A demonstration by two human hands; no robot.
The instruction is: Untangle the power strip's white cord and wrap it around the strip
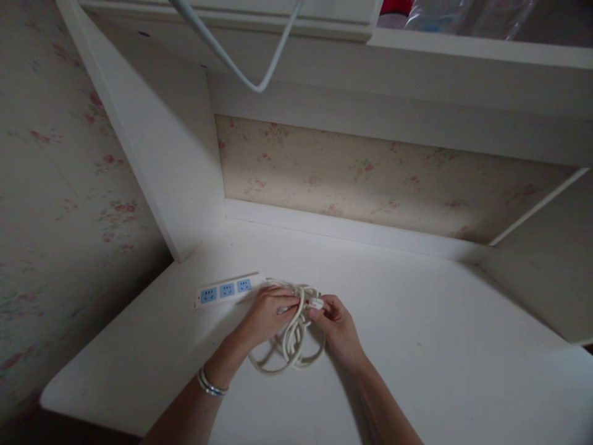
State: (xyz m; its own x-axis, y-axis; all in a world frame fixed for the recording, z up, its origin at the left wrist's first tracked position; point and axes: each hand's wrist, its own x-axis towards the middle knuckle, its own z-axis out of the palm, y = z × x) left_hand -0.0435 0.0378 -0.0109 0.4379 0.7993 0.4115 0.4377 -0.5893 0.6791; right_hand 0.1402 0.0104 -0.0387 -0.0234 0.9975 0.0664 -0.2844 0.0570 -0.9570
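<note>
A white power strip (235,300) with several blue socket panels lies on the left part of the white desk. From its right end runs a white power cord (293,346), looped in a loose tangle under and between my hands. My left hand (272,312) is closed on strands of the cord at the tangle's upper left, its fingertips partly hidden behind a loop. My right hand (337,324) pinches the white plug (315,303) at the cord's end, between thumb and fingers. The two hands are close together, just above the desktop.
The white desktop (417,346) reaches to a back ledge, with floral wallpaper (361,173) behind. A white side panel (157,148) stands at the left. Overhead are a shelf (463,59) and a thin, bent white bar (259,86). Plastic-wrapped items (438,13) sit on the shelf.
</note>
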